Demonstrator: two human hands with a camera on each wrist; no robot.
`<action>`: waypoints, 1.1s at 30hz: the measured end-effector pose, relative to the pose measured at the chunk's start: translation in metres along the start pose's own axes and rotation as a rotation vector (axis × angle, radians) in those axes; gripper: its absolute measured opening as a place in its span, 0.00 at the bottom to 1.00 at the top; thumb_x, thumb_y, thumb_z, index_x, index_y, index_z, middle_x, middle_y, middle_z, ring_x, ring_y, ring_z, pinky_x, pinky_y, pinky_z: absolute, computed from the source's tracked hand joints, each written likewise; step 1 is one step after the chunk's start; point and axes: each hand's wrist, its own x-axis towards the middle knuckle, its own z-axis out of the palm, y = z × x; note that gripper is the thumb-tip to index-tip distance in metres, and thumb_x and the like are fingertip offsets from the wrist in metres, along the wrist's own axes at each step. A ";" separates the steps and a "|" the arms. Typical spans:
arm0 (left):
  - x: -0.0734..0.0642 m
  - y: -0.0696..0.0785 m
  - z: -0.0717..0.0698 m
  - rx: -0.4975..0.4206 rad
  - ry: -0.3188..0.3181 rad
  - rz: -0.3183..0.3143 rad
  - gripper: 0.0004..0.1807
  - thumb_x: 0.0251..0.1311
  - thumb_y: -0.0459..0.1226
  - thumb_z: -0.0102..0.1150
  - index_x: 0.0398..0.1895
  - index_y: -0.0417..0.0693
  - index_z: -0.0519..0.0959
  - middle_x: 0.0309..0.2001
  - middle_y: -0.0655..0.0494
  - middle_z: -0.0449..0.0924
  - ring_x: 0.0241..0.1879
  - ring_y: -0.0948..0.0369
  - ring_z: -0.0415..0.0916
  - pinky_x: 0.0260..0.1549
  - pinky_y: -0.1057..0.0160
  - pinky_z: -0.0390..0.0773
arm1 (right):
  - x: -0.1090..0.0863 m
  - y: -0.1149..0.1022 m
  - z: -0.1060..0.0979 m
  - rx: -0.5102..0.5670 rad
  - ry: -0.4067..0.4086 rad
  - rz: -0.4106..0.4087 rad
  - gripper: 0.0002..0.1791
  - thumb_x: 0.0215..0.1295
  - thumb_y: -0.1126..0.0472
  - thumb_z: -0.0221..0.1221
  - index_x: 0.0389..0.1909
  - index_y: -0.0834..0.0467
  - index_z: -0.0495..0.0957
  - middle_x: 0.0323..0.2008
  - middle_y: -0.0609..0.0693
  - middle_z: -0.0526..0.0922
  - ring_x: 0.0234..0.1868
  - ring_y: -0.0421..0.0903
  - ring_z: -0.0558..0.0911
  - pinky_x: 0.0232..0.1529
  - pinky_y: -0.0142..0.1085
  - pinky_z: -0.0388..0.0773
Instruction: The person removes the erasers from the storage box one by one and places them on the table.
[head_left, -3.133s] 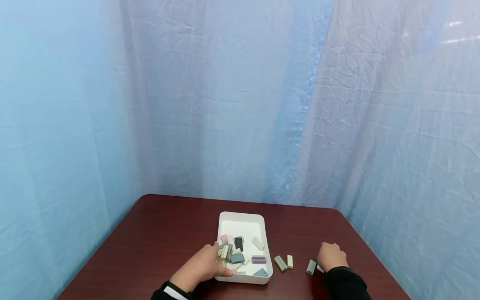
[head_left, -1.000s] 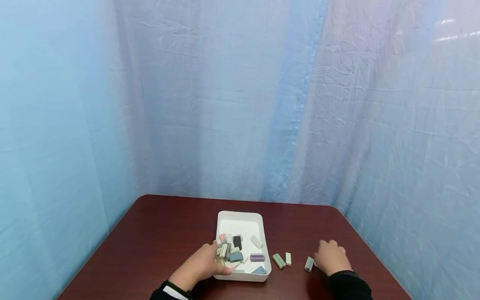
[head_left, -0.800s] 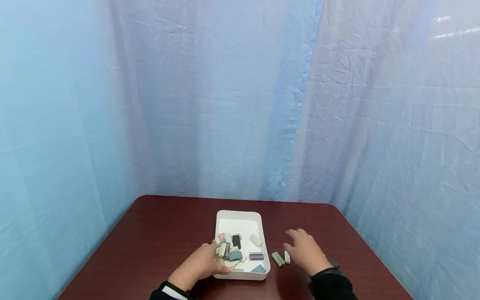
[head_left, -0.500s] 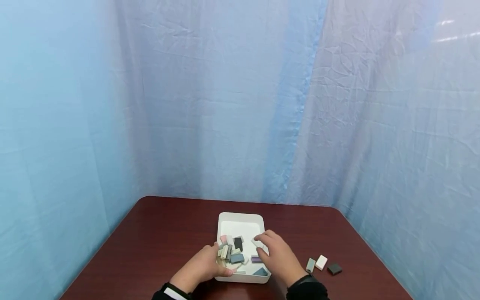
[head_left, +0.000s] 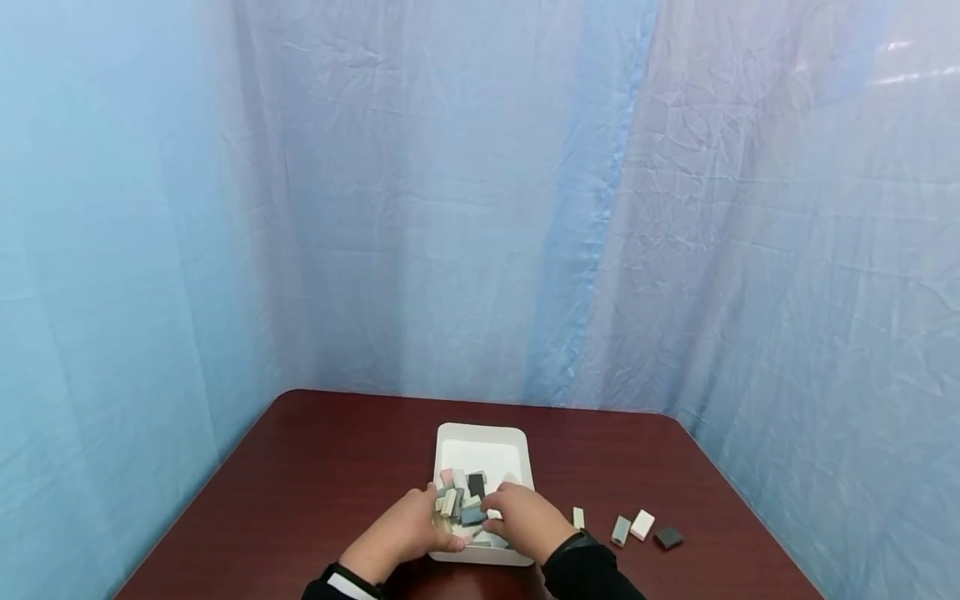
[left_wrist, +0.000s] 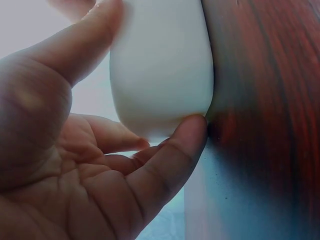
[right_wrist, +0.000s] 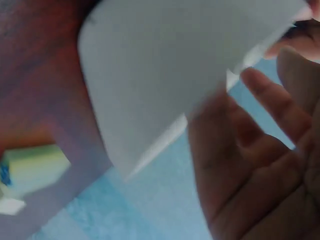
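A white tray [head_left: 480,450] of several small coloured blocks stands on the table. My left hand [head_left: 408,527] grips its near left side; in the left wrist view the fingers curl around the wall of the tray [left_wrist: 160,70]. Inside lie a dark block [head_left: 476,485], a blue-grey block [head_left: 473,517] and a pink one [head_left: 447,477]. Over the tray's right side is my right hand [head_left: 527,521], thumb and forefinger apart near the blue-grey block. Spread fingers of the right hand [right_wrist: 250,155] show beyond the tray wall [right_wrist: 150,65]; I see nothing held there.
On the brown table [head_left: 360,450], right of the tray, lie a cream block [head_left: 578,517], a grey-green block [head_left: 620,531], a white block [head_left: 642,525] and a dark block [head_left: 668,538]. A yellow-green block [right_wrist: 37,167] appears in the right wrist view. Blue cloth [head_left: 465,208] hangs behind.
My right hand has moved left from the loose blocks to over the tray, uncovering the white and dark blocks on the right. The left hand has stayed on the tray.
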 end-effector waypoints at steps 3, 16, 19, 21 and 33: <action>0.000 -0.001 -0.002 -0.004 -0.008 -0.005 0.63 0.38 0.61 0.77 0.65 0.22 0.61 0.58 0.25 0.67 0.56 0.41 0.69 0.49 0.40 0.73 | 0.004 0.003 0.006 0.002 -0.026 0.026 0.10 0.59 0.55 0.69 0.42 0.46 0.83 0.34 0.37 0.79 0.34 0.34 0.76 0.33 0.35 0.77; 0.002 0.000 -0.007 0.004 0.000 -0.003 0.62 0.39 0.60 0.77 0.66 0.23 0.61 0.60 0.25 0.66 0.58 0.40 0.68 0.50 0.40 0.72 | 0.008 -0.005 0.012 -0.048 0.006 0.080 0.26 0.56 0.56 0.71 0.57 0.44 0.79 0.42 0.45 0.79 0.37 0.39 0.78 0.35 0.37 0.79; 0.002 -0.001 -0.006 0.003 0.012 0.018 0.61 0.40 0.58 0.77 0.66 0.23 0.61 0.59 0.24 0.67 0.57 0.40 0.68 0.49 0.40 0.72 | 0.007 -0.007 0.012 -0.057 -0.018 0.052 0.28 0.59 0.57 0.69 0.60 0.37 0.77 0.39 0.46 0.76 0.30 0.37 0.76 0.28 0.34 0.76; 0.002 -0.002 -0.006 0.001 0.014 0.019 0.61 0.40 0.58 0.77 0.65 0.23 0.61 0.58 0.25 0.67 0.56 0.40 0.69 0.49 0.40 0.72 | 0.007 -0.007 0.013 -0.066 -0.038 0.038 0.29 0.60 0.57 0.67 0.61 0.33 0.75 0.39 0.46 0.75 0.27 0.36 0.74 0.26 0.32 0.74; 0.003 -0.002 -0.004 0.007 0.024 0.015 0.61 0.38 0.59 0.78 0.65 0.23 0.62 0.56 0.27 0.70 0.50 0.45 0.73 0.45 0.43 0.74 | 0.013 -0.005 0.012 -0.138 0.063 -0.129 0.10 0.55 0.52 0.71 0.37 0.42 0.82 0.33 0.39 0.72 0.30 0.35 0.69 0.30 0.31 0.72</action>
